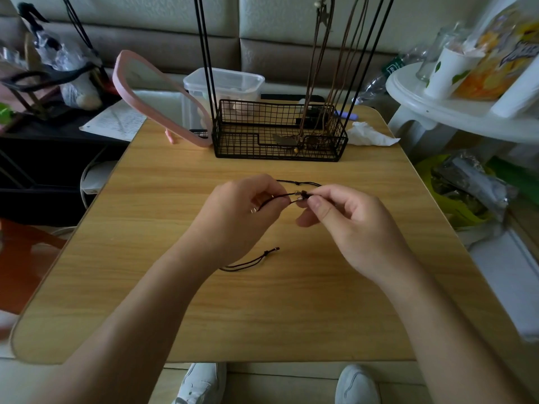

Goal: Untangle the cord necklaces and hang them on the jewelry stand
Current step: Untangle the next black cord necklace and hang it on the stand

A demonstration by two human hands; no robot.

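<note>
Over the wooden table (262, 310), the left hand (233, 217) and right hand (350, 225) both pinch a black cord necklace (280, 196), its tail lying on the tabletop. Behind, brown cord necklaces (314, 53) hang from the jewelry stand (207, 68), their pendants inside its wire basket (262, 150).

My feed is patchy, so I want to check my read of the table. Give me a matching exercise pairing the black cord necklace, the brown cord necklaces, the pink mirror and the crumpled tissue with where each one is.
Things:
1. black cord necklace
2. brown cord necklaces
3. pink mirror
4. crumpled tissue

Places:
A. on the table, right of the wire basket
B. pinched between the left hand and the right hand
C. hanging on the jewelry stand
D. leaning at the wire basket's left

Pairs: 1-B, 2-C, 3-D, 4-A
</note>
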